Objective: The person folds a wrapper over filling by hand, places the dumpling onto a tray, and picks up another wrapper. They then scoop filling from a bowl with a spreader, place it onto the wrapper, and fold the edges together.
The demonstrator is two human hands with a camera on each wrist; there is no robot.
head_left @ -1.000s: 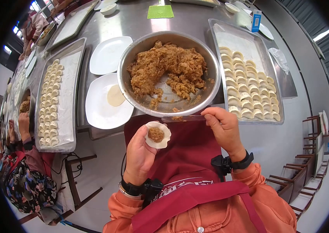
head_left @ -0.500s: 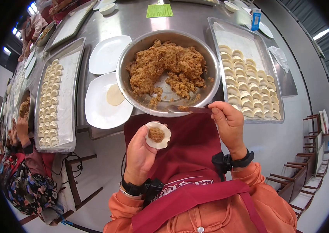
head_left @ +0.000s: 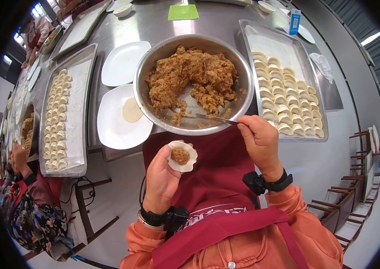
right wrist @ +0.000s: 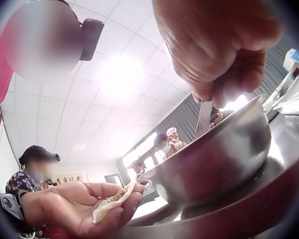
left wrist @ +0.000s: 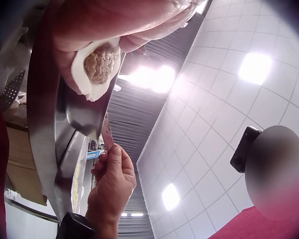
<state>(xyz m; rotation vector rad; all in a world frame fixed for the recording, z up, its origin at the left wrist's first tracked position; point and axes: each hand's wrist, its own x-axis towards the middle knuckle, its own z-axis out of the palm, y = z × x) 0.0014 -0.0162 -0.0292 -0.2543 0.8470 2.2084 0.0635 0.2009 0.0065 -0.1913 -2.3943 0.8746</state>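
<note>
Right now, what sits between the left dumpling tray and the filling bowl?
Two white plates, the nearer plate holding a round wrapper; the head view shows this.

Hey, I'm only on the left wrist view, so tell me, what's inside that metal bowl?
Observer: The metal bowl holds brown filling, heaped mostly toward the far side.
Operator: Any others besides the filled wrapper in the left hand?
Observer: Yes, the head view shows one flat wrapper on the nearer white plate, left of the bowl.
Operator: Anything further left?
Observer: A metal tray holds folded dumplings in rows.
</note>
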